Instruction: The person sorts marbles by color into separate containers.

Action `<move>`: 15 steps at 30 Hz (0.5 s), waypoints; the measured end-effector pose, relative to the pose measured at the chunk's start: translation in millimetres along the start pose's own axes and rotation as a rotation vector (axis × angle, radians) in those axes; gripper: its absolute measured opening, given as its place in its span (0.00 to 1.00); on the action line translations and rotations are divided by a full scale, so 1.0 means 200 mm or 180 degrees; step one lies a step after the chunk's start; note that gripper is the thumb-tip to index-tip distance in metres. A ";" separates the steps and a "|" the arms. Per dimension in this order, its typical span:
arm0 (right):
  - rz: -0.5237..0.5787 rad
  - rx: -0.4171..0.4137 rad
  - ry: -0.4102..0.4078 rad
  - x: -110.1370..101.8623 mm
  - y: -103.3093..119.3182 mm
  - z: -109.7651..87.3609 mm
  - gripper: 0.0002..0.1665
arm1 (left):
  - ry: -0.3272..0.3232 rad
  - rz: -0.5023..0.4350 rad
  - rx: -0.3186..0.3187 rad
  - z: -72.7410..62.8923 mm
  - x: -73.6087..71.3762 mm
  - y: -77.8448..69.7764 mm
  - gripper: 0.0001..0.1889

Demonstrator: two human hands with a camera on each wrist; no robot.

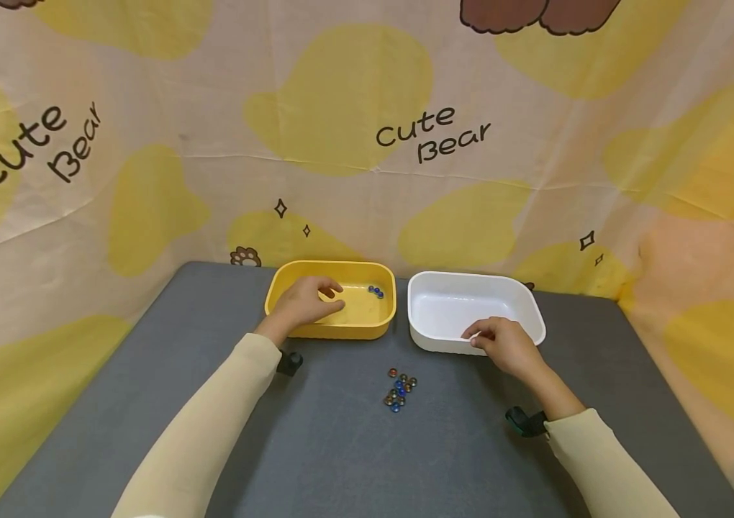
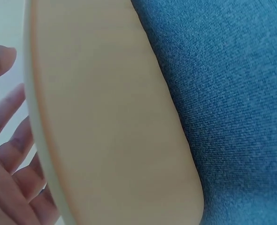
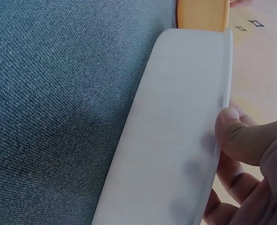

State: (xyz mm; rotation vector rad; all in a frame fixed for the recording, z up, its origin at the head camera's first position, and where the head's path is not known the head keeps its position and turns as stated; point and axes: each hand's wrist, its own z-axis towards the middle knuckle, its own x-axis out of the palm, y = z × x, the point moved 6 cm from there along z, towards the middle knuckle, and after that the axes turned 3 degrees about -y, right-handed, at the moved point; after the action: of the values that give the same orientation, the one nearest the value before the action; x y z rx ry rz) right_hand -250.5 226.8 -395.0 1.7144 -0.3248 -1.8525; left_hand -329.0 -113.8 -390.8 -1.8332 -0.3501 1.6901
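My left hand (image 1: 307, 301) hangs over the yellow bin (image 1: 341, 331), fingers spread and loosely bent, with a gap between thumb and fingertips. Several small blue marbles (image 1: 376, 291) lie in this bin, right of the hand. At the front rim of the white bin (image 1: 432, 342) is my right hand (image 1: 506, 345). Its bent fingers reach over the rim, and I see no marble in them. In the right wrist view the thumb (image 3: 242, 140) overlaps the rim and the fingertips are partly hidden. Several mixed marbles (image 1: 399, 392) lie on the table in front of the bins.
A dark grey cloth covers the table (image 1: 341, 446). The two bins stand side by side near its back edge, a narrow gap between them. Behind them hangs a printed curtain (image 1: 341, 201) with yellow patches and lettering. Each wrist carries a dark strap (image 1: 526, 422).
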 end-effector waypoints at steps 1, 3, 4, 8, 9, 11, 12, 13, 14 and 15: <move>0.0004 0.0006 0.0003 0.00 0.00 0.00 0.06 | -0.0007 -0.0005 -0.0003 -0.01 0.00 0.00 0.22; 0.0012 0.0014 0.0008 0.00 0.00 0.00 0.06 | -0.0025 -0.0005 0.0003 -0.02 0.00 -0.01 0.22; 0.0018 0.0017 0.0010 0.00 0.00 0.00 0.06 | -0.0034 -0.0008 0.0003 -0.03 0.00 -0.01 0.22; 0.0006 -0.0002 0.0001 0.00 0.00 0.00 0.06 | -0.0050 -0.0014 -0.0005 -0.06 0.00 -0.03 0.20; 0.0005 -0.0009 -0.0001 0.00 0.00 0.00 0.06 | -0.0050 0.0000 -0.0005 -0.06 0.00 -0.04 0.19; -0.0003 -0.0023 -0.0008 0.00 0.00 0.00 0.06 | -0.0060 0.0025 0.0016 -0.07 0.01 -0.06 0.19; -0.0001 -0.0026 -0.0008 0.00 0.00 0.00 0.06 | -0.0064 0.0034 0.0035 -0.08 0.01 -0.07 0.19; -0.0003 -0.0029 -0.0009 0.00 0.00 0.00 0.05 | -0.0069 0.0048 0.0059 -0.08 0.01 -0.08 0.20; -0.0004 -0.0032 -0.0010 0.00 0.00 0.00 0.05 | -0.0081 0.0067 0.0080 -0.09 0.02 -0.09 0.20; -0.0004 -0.0036 -0.0010 0.00 0.00 0.00 0.05 | -0.0096 0.0086 0.0107 -0.09 0.02 -0.10 0.21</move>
State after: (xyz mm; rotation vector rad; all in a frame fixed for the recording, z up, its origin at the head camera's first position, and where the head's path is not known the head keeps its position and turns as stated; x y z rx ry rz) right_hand -250.2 226.6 -393.9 1.7047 -0.3140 -1.8545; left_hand -305.8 -100.2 -381.6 -1.7974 -0.3089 1.7331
